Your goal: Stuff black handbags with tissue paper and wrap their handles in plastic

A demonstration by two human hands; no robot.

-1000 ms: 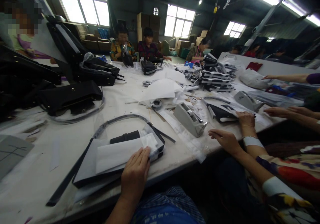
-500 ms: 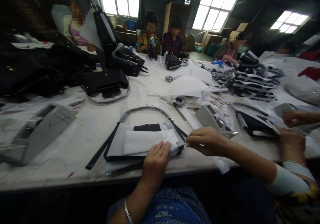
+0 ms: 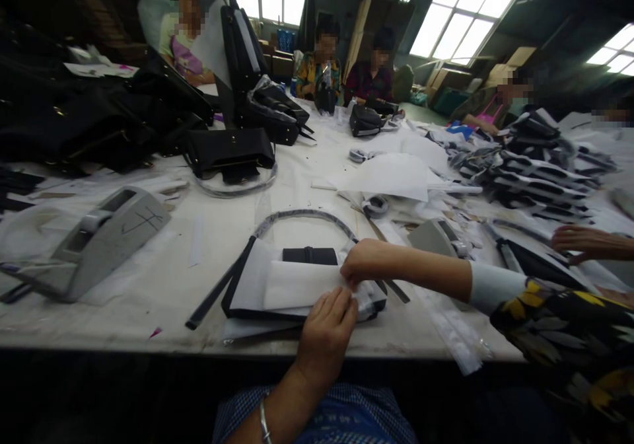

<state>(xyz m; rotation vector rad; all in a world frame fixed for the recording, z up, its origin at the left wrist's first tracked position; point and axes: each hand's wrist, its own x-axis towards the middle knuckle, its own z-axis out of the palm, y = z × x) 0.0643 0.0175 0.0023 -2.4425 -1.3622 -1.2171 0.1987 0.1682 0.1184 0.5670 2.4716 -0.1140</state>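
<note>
A black handbag point(image 3: 230, 302) lies flat on the table, its upper face covered by white wrapping sheet point(image 3: 292, 285). Behind it arcs a plastic-wrapped handle point(image 3: 307, 214); a small black piece point(image 3: 310, 256) shows above the sheet. My left hand point(image 3: 327, 325), a bangle at its wrist, rests with fingers laid flat on the bag's front right part. Just above those fingertips, my right hand point(image 3: 364, 261) is closed in a pinch against the sheet; whatever is between its fingers is hidden. Clear film point(image 3: 369, 302) crumples beside both hands.
Grey tape dispensers stand left point(image 3: 116, 239) and right point(image 3: 436, 236). Black handbags point(image 3: 230, 150) lie at the back left, and a stack of wrapped pieces point(image 3: 539, 173) at the back right. A co-worker's hand point(image 3: 584, 240) is at the far right. Several people sit across the table.
My right hand has moved left from beside the bag's right end onto the sheet, close to my left fingertips. My left hand stays on the bag. The view has shifted slightly.
</note>
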